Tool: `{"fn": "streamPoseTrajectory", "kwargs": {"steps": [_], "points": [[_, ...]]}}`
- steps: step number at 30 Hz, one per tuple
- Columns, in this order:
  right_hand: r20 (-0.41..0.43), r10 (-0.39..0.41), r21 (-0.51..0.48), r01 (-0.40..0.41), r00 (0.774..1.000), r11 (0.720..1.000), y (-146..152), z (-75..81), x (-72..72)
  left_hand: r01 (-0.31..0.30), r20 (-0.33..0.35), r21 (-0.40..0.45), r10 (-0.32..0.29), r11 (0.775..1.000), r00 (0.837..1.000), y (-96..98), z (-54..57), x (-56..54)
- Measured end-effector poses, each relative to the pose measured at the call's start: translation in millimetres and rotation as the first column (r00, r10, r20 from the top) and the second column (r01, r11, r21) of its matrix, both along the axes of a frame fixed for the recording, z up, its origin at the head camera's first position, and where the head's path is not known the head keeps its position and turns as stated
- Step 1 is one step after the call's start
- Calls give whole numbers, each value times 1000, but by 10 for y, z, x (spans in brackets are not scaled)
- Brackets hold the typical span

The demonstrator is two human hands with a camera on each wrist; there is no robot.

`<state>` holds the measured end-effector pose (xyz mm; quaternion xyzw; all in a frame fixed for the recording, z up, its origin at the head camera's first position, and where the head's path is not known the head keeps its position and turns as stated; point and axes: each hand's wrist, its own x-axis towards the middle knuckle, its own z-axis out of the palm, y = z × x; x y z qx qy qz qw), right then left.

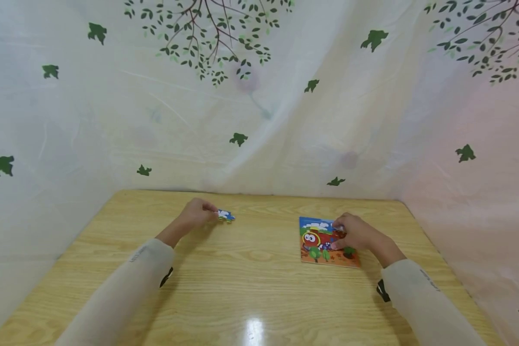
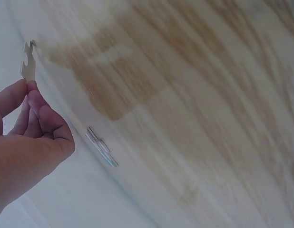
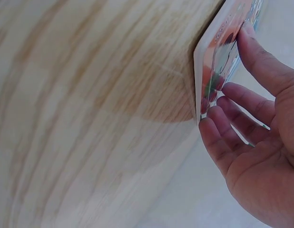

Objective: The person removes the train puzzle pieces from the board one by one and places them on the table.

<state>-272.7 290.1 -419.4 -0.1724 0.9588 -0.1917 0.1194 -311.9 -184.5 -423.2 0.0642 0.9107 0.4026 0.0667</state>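
My left hand [image 1: 197, 213] pinches a small jigsaw piece [image 1: 226, 216], blue, white and green, by its left end above the table's far part. In the left wrist view the piece [image 2: 28, 64] shows nearly edge-on between thumb and fingertips. To the right lies a square picture puzzle [image 1: 324, 254] with a red cartoon figure, blue sky and orange ground. My right hand [image 1: 356, 233] rests on its right side, covering part of the picture. In the right wrist view the right hand's loosely bent fingers and spread thumb touch the puzzle's surface [image 3: 218, 57].
The wooden table [image 1: 242, 278] ends at the back against a pale curtain [image 1: 190, 125] printed with leaves, which also hangs at both sides. A thin shiny thing [image 2: 102, 146], its kind unclear, shows near the table edge in the left wrist view.
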Motion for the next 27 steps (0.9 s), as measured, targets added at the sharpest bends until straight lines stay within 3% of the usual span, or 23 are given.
{"fn": "streamPoseTrajectory", "kwargs": {"steps": [10, 17, 27], "points": [[8, 4, -5, -4, 1000, 1000, 7, -11, 3, 67, -44, -125, -73, 990, 996, -68, 2, -3], [11, -1, -13, 1, 1000, 1000, 7, -2, 9, 91, -93, -232, -116, 968, 989, -74, -29, -14], [-5, 15, -1, -15, 1000, 1000, 16, 7, 22, 104, -102, -282, -137, 954, 985, -70, -29, -12]]}}
